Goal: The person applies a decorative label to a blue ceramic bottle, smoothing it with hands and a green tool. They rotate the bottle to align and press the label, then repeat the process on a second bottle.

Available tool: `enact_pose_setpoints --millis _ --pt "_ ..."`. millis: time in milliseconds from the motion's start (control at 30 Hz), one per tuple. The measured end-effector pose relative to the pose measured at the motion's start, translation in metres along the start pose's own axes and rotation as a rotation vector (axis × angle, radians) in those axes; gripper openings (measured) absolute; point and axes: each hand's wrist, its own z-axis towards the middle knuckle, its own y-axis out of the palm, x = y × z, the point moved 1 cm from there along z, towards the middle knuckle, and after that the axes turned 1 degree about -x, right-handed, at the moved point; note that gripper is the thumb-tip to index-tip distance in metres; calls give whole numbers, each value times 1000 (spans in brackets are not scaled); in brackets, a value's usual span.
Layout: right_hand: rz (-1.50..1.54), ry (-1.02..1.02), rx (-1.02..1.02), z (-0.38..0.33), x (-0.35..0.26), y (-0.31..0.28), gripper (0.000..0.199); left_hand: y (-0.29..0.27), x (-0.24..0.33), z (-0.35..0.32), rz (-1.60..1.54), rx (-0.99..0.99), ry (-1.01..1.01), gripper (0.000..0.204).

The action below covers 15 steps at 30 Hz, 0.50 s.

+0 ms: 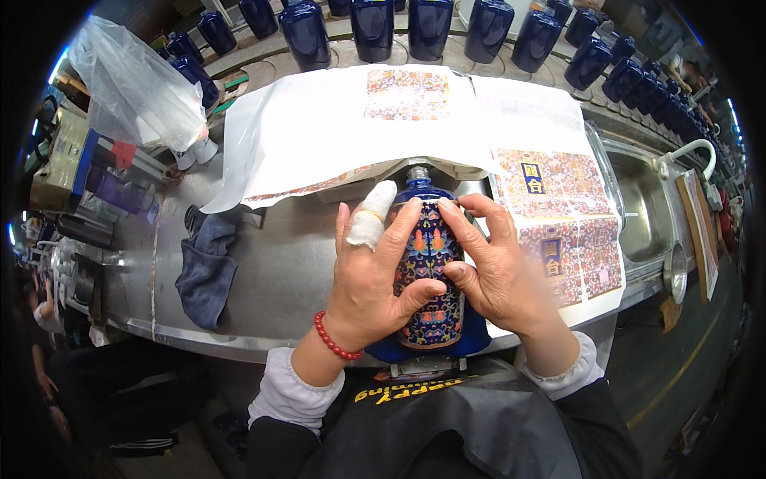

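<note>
A dark blue bottle (431, 271) with a colourful patterned decal lies lengthwise in front of me, neck pointing away, over the edge of a steel table (279, 271). My left hand (369, 275) grips its left side; one finger is wrapped in white tape and a red bead bracelet circles the wrist. My right hand (496, 267) presses on the bottle's right side, fingertips on the decal near the shoulder.
White sheets of patterned decals (558, 207) cover the table beyond the bottle. A dark cloth (206, 271) lies at left. A row of plain blue bottles (431, 28) stands along the back. A steel sink (642, 211) with a tap is at right. A plastic bag (132, 88) is at left.
</note>
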Motion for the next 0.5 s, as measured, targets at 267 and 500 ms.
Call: enact_pose_setpoints --millis 267,500 --pt "114 -43 -15 -2 14 -5 65 0 -2 -5 -159 56 -94 88" --pt "347 78 -141 71 29 -73 31 5 3 -15 -135 88 -34 84"
